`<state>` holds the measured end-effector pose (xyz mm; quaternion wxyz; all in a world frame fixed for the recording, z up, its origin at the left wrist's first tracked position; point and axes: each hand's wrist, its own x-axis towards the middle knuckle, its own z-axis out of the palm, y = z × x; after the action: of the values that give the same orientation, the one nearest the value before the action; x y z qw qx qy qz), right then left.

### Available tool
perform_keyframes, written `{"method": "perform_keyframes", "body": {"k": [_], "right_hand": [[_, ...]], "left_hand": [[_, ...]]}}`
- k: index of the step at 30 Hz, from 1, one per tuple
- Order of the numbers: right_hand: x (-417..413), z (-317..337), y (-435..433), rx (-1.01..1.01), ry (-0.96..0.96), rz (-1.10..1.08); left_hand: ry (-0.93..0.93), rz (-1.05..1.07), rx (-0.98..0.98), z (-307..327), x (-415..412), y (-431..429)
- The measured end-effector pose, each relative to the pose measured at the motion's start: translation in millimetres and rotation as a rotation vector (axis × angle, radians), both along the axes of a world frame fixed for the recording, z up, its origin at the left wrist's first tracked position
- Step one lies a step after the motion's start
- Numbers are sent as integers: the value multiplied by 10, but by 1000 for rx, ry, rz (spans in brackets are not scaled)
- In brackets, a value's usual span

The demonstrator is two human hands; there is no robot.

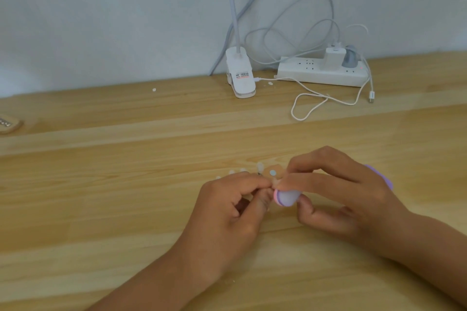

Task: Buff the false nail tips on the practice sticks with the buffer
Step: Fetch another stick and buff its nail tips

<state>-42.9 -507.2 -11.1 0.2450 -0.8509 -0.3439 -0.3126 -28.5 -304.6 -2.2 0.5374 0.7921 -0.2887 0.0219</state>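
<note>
My left hand (227,212) pinches the clear practice sticks (261,171) between thumb and fingers just above the wooden table. Their pale false nail tips (260,166) fan out beyond my fingers; most of the sticks are hidden by my hand. My right hand (336,194) grips the buffer (286,198), a lilac block with a pink layer. Its rounded end meets my left fingertips, and its far end shows purple behind my right hand. The tip under the buffer is hidden.
A white clip lamp base (241,76) stands at the back of the wooden table (101,184). To its right lies a white power strip (321,70) with chargers and a looping white cable (310,101). A small object (8,125) sits at the left edge.
</note>
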Motion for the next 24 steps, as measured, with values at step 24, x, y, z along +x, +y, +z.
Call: {"method": "perform_keyframes", "body": {"k": [24], "right_hand": [[-28, 7, 88, 202, 10, 23]], "left_hand": [[205, -209, -98, 35, 25, 54]]}}
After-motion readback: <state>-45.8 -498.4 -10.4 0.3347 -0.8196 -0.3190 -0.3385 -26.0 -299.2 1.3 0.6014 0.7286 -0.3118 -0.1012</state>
